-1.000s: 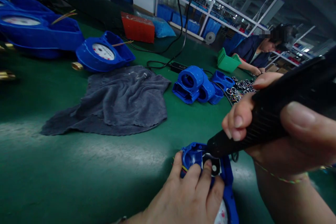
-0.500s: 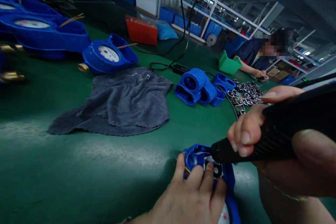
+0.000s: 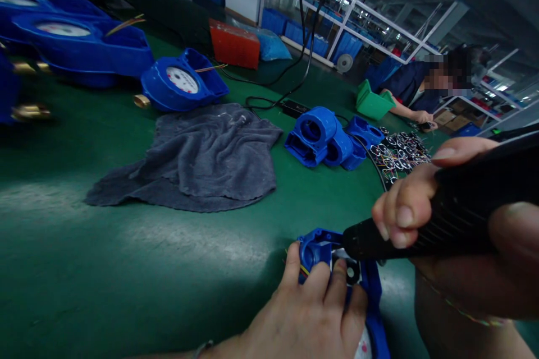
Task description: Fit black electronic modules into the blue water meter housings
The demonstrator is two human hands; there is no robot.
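At the lower middle, my left hand [image 3: 307,308] is spread over a blue meter housing [image 3: 374,297], fingertips pressing on its open compartment. Inside the compartment a round black part [image 3: 352,272] and some yellow and red wires show. On the right, my right hand [image 3: 412,202] is wrapped round a black power tool [image 3: 458,213], whose nose points left and meets the compartment's upper edge. The tool's tip is hidden behind the housing's rim. Part of a white dial shows beside my left hand.
A grey cloth [image 3: 206,157] lies left of centre. Blue housings [image 3: 315,134] and wired round parts [image 3: 400,151] stand beyond. Assembled blue meters [image 3: 181,81] are at the left. Further back are a red box [image 3: 234,45], a green bin [image 3: 373,101], cables and a person [image 3: 412,84].
The view has shifted slightly, so the background things appear a little further right. Both hands keep their places at the housing, and the tool's nose still meets its edge.
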